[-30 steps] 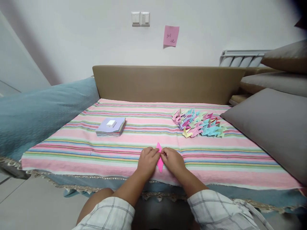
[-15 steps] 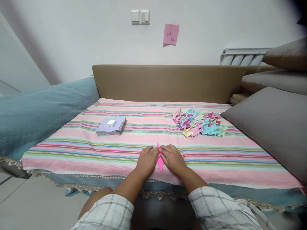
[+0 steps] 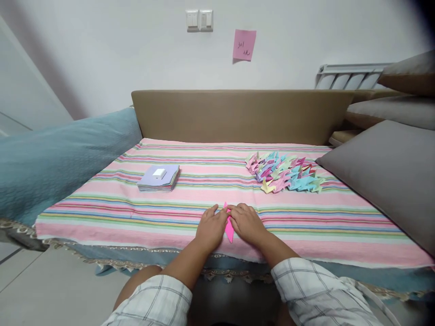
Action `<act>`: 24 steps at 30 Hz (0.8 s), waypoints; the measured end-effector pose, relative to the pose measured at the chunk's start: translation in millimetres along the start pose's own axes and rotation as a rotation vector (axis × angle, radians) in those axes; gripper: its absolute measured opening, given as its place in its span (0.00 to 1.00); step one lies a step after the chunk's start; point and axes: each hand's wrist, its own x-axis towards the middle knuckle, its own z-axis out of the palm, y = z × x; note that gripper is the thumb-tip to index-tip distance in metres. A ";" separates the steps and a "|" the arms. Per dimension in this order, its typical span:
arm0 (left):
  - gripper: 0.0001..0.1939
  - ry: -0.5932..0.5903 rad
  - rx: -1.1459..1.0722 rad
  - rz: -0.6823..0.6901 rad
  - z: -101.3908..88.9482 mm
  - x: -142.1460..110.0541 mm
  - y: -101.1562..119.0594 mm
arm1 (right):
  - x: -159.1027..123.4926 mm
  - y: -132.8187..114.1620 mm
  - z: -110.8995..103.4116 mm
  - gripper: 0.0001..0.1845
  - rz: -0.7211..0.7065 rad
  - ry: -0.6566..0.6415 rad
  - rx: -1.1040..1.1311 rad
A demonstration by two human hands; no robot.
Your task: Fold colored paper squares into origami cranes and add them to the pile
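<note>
A bright pink folded paper (image 3: pixel 229 230), narrow and diamond-shaped, lies on the striped cloth (image 3: pixel 102 217) close to the front edge. My left hand (image 3: pixel 212 225) presses its left side, with the fingers bent over the paper's upper half. From the right, my right hand (image 3: pixel 248 222) has its fingers closed on the same upper part. The two sets of fingertips meet over the paper and hide its middle. Its lower point sticks out between my hands, and a small tip shows above them.
A stack of coloured paper (image 3: pixel 158 179) with a small white block (image 3: pixel 159 173) on top is at left. Several folded paper cranes (image 3: pixel 285 174) cluster at right. A blue-covered armrest (image 3: pixel 68 149), brown backrest (image 3: pixel 238 117) and grey cushions (image 3: pixel 384 167) surround the cloth.
The whole view has shifted slightly. My fingers have moved a little along the pink paper, and my right fingertips cover more of its middle. Both hands stay on it.
</note>
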 end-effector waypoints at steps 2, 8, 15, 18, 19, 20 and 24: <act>0.16 -0.002 0.006 0.011 -1.6 -0.4 1.6 | 1.9 0.7 -1.0 0.11 -0.031 -0.004 -0.007; 0.12 -0.009 0.000 0.023 -4.2 0.0 1.9 | 7.4 4.6 3.0 0.15 -0.001 -0.042 0.051; 0.16 -0.057 -0.121 -0.006 -9.5 2.3 -9.1 | -2.2 15.5 1.6 0.10 -0.063 0.106 0.372; 0.21 -0.106 -0.175 0.013 -13.4 2.8 -13.8 | -7.6 18.5 -1.6 0.13 -0.116 0.063 0.432; 0.22 -0.117 -0.193 0.019 -15.1 2.8 -15.0 | -8.7 19.6 -2.1 0.14 -0.112 0.054 0.446; 0.23 -0.121 -0.213 0.023 -16.7 2.7 -16.1 | -9.4 20.8 -2.5 0.15 -0.105 0.044 0.460; 0.19 -0.086 -0.282 0.063 -21.0 1.5 -20.0 | -8.8 26.2 -3.5 0.18 -0.097 0.008 0.516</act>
